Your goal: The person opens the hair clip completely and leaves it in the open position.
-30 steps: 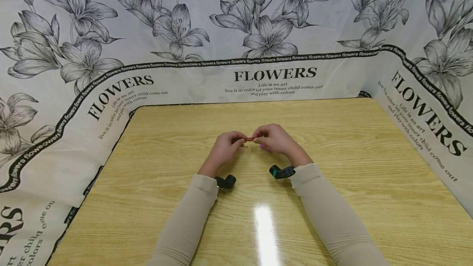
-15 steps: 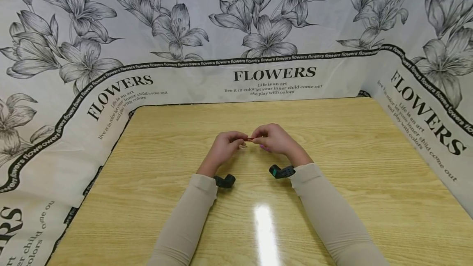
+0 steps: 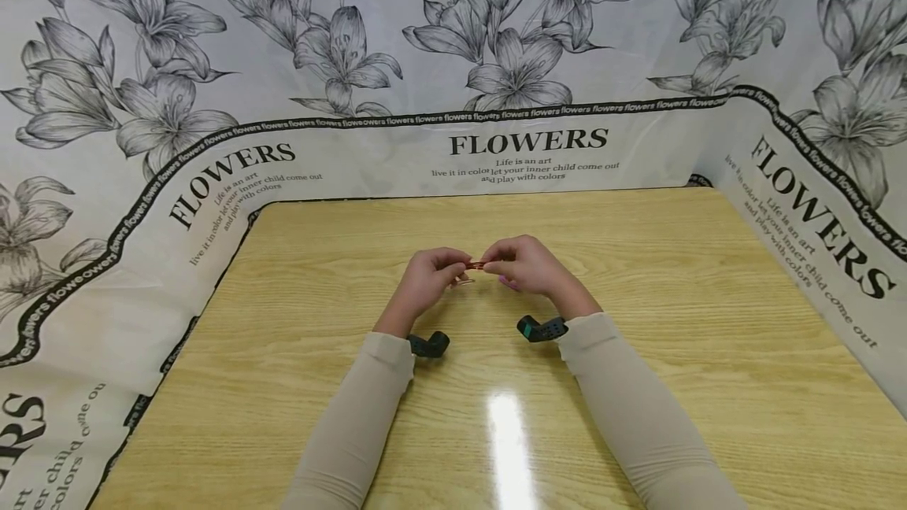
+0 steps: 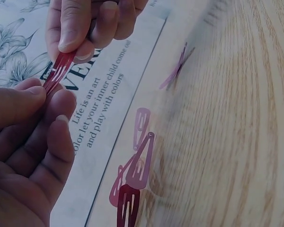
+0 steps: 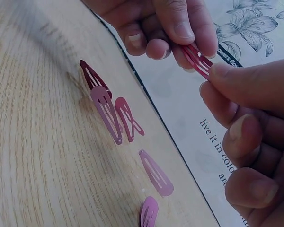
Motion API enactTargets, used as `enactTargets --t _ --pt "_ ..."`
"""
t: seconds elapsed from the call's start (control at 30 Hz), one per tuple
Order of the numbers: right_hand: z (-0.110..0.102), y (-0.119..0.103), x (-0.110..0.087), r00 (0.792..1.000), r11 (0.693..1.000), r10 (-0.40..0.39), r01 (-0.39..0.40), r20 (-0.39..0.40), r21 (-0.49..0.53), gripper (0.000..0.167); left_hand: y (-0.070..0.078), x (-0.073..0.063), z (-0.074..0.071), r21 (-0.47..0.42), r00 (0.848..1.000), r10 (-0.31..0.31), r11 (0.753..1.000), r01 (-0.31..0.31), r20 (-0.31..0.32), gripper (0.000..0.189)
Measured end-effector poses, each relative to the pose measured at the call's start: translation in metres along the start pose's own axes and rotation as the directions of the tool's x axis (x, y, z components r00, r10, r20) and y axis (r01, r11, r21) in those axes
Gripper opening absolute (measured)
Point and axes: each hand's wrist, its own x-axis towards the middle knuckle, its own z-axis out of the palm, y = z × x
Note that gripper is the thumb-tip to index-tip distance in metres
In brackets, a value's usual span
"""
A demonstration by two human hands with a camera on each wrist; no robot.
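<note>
Between the two hands, above the table, a red snap hair clip is pinched at both ends. My left hand has one end between thumb and fingertips. At the other end my right hand pinches it the same way. Its metal legs look slightly spread in the right wrist view, though the fingertips cover both ends. Below the hands lie several more snap clips: a dark red clip, a mauve clip, a rose clip, a light pink clip and a purple-pink clip.
The wooden table is light and glossy, with a bright reflection near the front. A white cloth printed with flowers and lettering stands around its back and sides. Each wrist carries a black camera mount.
My left hand has shifted slightly to the left after a small move to the right. Both hands keep their pinch on the red hair clip; the right hand has barely moved.
</note>
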Motion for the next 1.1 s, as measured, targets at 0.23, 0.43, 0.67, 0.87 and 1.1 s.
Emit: enactTargets --t 0.23,0.43,0.67,0.87,1.1 --pt "-0.0015 0.0023 0.0010 1.000 1.000 0.005 -0.005 -0.019 0.015 0.014 0.0024 -0.0008 -0.0017 -0.048 1.000 -0.015 0.999 0.015 -0.003 0.025" --pt "-0.0025 0.0034 0.0005 1.000 0.999 0.012 -0.011 -0.016 0.054 0.016 0.0032 -0.0021 -0.0023 -0.061 1.000 -0.022 0.998 0.022 0.017 0.028" --pt "-0.0021 0.0018 -0.0013 1.000 0.994 0.016 -0.015 -0.006 0.112 0.017 0.0045 -0.0034 -0.0030 -0.070 1.000 -0.020 0.997 0.021 0.019 0.029" --pt "-0.0023 -0.0014 -0.0027 1.000 0.992 0.016 -0.014 -0.013 0.128 0.017 0.0032 -0.0029 -0.0035 -0.095 1.000 -0.016 0.995 0.017 0.010 0.030" --pt "-0.0020 -0.0006 -0.0021 0.999 0.994 -0.027 0.030 -0.036 0.103 0.017 -0.0006 -0.0004 -0.0047 -0.140 0.999 -0.047 0.989 0.044 -0.017 0.026"
